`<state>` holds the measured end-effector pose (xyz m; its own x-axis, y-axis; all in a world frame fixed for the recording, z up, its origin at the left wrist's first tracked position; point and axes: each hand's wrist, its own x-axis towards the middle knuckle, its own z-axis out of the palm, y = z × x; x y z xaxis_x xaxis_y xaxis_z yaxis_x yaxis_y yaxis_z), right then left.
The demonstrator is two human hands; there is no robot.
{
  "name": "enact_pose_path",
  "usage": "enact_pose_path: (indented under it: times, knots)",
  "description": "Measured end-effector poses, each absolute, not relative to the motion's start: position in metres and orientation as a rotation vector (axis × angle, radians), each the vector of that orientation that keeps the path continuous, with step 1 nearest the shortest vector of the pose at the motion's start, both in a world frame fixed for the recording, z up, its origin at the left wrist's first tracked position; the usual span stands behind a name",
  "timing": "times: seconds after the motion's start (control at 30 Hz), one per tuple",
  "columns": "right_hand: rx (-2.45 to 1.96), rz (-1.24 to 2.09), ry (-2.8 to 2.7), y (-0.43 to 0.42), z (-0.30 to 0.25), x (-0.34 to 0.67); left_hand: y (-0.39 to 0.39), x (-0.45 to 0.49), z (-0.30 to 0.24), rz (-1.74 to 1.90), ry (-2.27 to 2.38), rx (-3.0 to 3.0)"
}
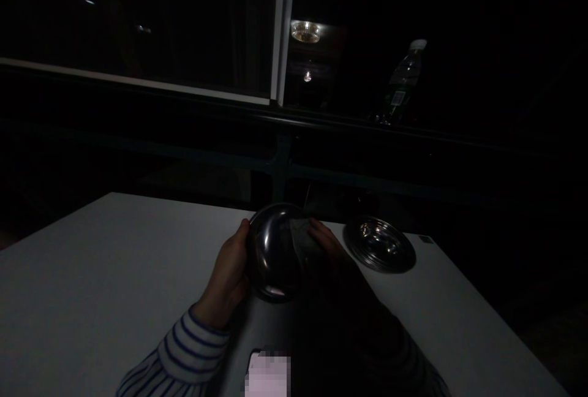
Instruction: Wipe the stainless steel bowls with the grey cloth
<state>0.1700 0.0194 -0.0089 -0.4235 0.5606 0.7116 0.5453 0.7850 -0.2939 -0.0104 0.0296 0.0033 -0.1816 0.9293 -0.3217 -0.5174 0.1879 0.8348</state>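
My left hand (pixel 228 268) grips the left rim of a shiny metal bowl (pixel 274 256), thumb at its upper edge. The bowl is held above the white table, its smooth rounded side facing me. My right hand (pixel 333 256), mostly in dark shadow, presses a greyish cloth (pixel 301 234) against the bowl's right side. Its fingertips show on the cloth; the rest of its grip is hard to make out. To the right, a stack of metal bowls or plates (pixel 380 244) sits near the table's far edge.
A phone with a lit, blurred-out screen (pixel 269 375) lies on the white table (pixel 114 280) close to me. Beyond the table, a capped plastic bottle (pixel 404 81) stands by the dark window, whose light frame (pixel 281 29) rises at centre. The room is very dim.
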Motion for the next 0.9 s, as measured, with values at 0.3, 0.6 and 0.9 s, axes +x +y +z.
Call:
enact_pose_path:
  times: [0.3, 0.6, 0.9]
  knots:
    - [-0.985, -0.458, -2.155, 0.032, -0.017, 0.171, 0.026, -0.007, 0.010, 1.314, 1.075, 0.459]
    - [-0.682, -0.579, -2.179, 0.016, -0.045, 0.123, 0.025, -0.004, 0.009, 1.387, 1.059, 0.366]
    - [-0.839, -0.647, -2.074, 0.027, -0.039, 0.138, 0.027, -0.005, 0.006, 1.354, 1.117, 0.412]
